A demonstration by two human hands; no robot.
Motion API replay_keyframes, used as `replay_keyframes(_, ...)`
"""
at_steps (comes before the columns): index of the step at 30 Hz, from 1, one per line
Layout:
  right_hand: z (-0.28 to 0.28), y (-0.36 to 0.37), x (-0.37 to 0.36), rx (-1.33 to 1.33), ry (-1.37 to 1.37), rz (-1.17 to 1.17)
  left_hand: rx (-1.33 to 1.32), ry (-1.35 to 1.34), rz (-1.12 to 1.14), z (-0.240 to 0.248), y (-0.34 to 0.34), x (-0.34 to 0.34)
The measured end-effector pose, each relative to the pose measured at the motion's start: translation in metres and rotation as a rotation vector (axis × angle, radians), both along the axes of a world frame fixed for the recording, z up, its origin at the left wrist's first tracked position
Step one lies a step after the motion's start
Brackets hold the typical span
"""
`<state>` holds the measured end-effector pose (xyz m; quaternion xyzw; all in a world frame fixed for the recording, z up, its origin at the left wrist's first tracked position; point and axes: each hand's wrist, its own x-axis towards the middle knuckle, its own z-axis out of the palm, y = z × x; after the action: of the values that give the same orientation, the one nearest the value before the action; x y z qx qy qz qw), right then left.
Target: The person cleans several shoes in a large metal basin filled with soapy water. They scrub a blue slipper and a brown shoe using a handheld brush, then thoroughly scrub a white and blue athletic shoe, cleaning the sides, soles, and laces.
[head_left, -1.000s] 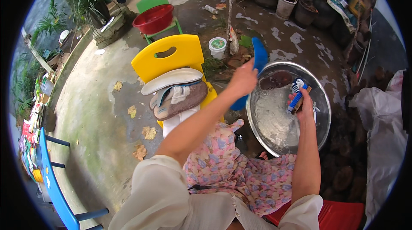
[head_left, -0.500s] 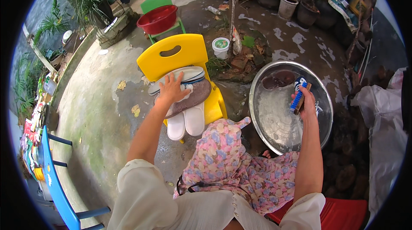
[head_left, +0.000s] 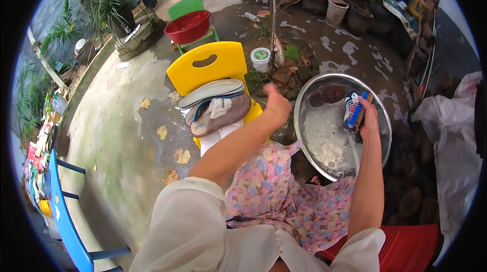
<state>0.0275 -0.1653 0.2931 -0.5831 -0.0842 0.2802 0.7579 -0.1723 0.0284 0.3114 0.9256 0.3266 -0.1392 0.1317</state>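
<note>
The right hand grips a scrubbing brush with blue bristles and a brown wooden back, fingers closed around it above the right part of a large round silver metal basin. Just beside the bristles, inside the basin, sits a dark blue and white sneaker, partly covered by the brush. Clear water glints across the basin's bottom, and a dark reddish oval shows at its far left side, possibly a reflection.

The left hand is raised between the basin and a bright yellow plastic chair, apart from both, and nothing shows in its grip; it is blurred and seen from behind, so I cannot tell how far its fingers are spread.

On the yellow chair, a pale grey flat slipper lies over a fuzzy grey-brown slipper, with white footwear nearer the person, partly behind the left forearm. Pink floral fabric covers the lap. A red plastic seat stands at the near right. Farther off, a red plastic bowl rests on a green chair, and a small white tub stands right of the yellow chair.
</note>
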Motion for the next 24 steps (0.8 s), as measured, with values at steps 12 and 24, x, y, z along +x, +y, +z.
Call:
replay_keyframes(12, 0.004, -0.018, 0.012, -0.030, 0.057, -0.089, -2.571, -0.422, -1.072, 0.158, -0.233, -0.035)
replay_keyframes(24, -0.013, -0.025, 0.038, -0.023, 0.193, -0.170, -2.647, -0.027, -1.131, 0.133, -0.246, -0.043)
